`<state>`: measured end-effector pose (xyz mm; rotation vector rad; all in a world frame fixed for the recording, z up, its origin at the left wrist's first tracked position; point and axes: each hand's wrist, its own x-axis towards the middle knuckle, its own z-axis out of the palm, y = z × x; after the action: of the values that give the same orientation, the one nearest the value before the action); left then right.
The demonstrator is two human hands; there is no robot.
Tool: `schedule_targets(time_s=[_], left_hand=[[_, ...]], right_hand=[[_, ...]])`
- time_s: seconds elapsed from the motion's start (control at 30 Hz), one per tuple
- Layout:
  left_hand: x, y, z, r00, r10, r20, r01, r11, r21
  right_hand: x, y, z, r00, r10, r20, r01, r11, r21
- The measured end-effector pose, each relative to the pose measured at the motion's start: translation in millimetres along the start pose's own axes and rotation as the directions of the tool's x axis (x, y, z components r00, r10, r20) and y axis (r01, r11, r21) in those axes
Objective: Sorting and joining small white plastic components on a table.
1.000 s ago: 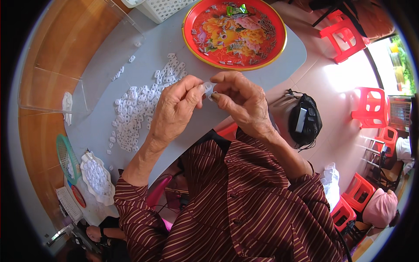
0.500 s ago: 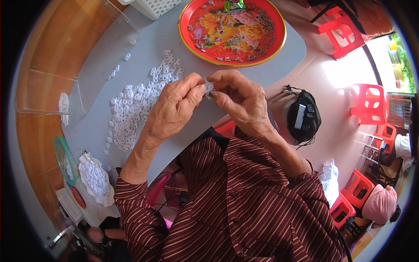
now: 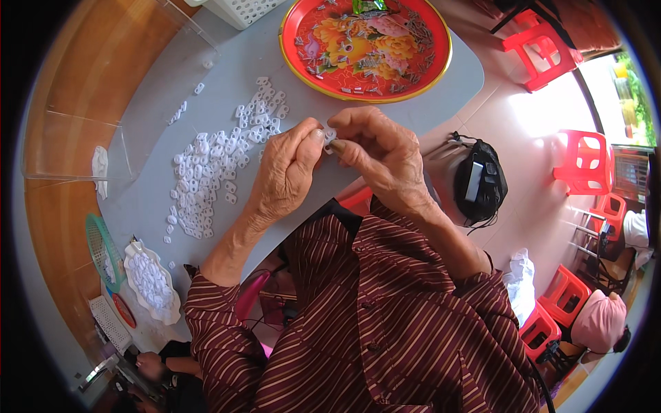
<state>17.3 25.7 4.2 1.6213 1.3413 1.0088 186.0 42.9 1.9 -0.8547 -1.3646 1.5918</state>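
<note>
My left hand point(image 3: 290, 165) and my right hand point(image 3: 385, 155) meet over the grey table, fingertips almost touching. Between them is a small white plastic piece point(image 3: 330, 136), pinched by thumb and fingers on both sides and partly hidden by them. To the left of my left hand lies a loose pile of small white plastic pieces point(image 3: 200, 172), each with holes in it. Beyond my hands stands a round red tray point(image 3: 365, 98) with a gold rim and a flower print, strewn with many small metallic-looking bits. A green packet point(image 3: 369, 6) lies at its far side.
A white perforated basket point(image 3: 249, 10) stands at the far edge. Clear panels point(image 3: 76, 148) border the table's left. Nearer are a scalloped dish point(image 3: 172, 311) of white pieces and a green mesh basket point(image 3: 103, 251). Another person's hand point(image 3: 151, 366) shows lower left. Red stools point(image 3: 582, 165) stand on the right.
My left hand and forearm have shifted slightly right and turned, uncovering more of the pile. The white piece stays between my fingers. At lower left the other person's hand and arm have moved.
</note>
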Motion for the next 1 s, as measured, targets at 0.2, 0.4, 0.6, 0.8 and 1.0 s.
schedule_targets(time_s=[0.2,0.4,0.6,0.8,1.0], left_hand=[[3,-3,-2,1.0,0.002,0.014,-0.001,0.999,-0.042],[-1,-7,-1,0.996,0.077,-0.048,-0.079,0.996,-0.034],[-3,-7,7,0.991,0.087,-0.102,-0.089,0.996,-0.019],[-5,-6,5,0.996,0.067,-0.061,-0.07,0.997,-0.04],[-6,-13,7,0.988,0.141,-0.07,-0.145,0.988,-0.048]], right_hand=[[-1,3,-7,0.997,0.03,0.065,-0.033,0.998,0.053],[1,9,0,0.997,-0.067,0.038,0.071,0.991,-0.117],[2,12,0,0.979,-0.199,0.04,0.202,0.933,-0.298],[1,11,3,0.963,-0.268,0.029,0.262,0.903,-0.34],[0,12,4,0.954,-0.298,0.045,0.291,0.875,-0.386]])
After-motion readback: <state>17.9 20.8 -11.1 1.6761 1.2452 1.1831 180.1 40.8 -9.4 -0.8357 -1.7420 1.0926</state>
